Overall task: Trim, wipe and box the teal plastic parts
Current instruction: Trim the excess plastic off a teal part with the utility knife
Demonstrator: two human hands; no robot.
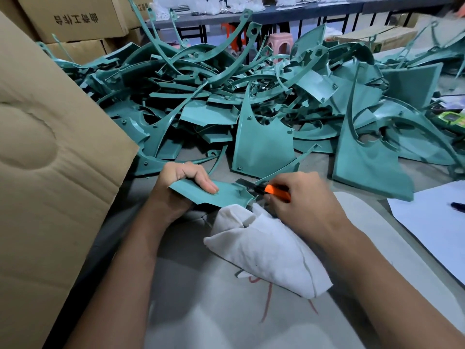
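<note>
Teal plastic part (214,195) under trim sits near the front middle of the desk (226,311), gripped in my left hand (182,187): thumb laid flat across its upper face, the other fingers curled behind its far edge. My right hand (302,200) is wrapped round an orange utility knife (275,192), whose blade meets the part's right end beside a raised rib. A white cloth (266,250) lies bunched just under that end, partly beneath my right wrist, resting on the grey desk surface.

Beyond the part, a large heap of teal plastic parts (251,96) covers the far half of the desk, panels and curved strips tangled together. A cardboard box flap (50,159) stands along the left edge. White paper (432,227) lies at the right edge with a dark pen (458,205) on it. Stacked cartons (75,18) with printed characters stand at the far left corner.
</note>
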